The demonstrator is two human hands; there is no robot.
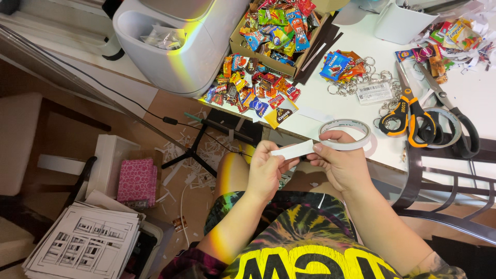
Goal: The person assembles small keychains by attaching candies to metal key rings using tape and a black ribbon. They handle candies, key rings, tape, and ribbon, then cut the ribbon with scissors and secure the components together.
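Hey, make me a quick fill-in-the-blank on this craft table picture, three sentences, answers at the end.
1. The right hand holds a roll of white ____.
2. The left hand pinches the free end of the white strip pulled from the ____.
3. The scissors lying on the white table to the right of the roll have handles that are black and ____.

Missing words: tape; roll; orange
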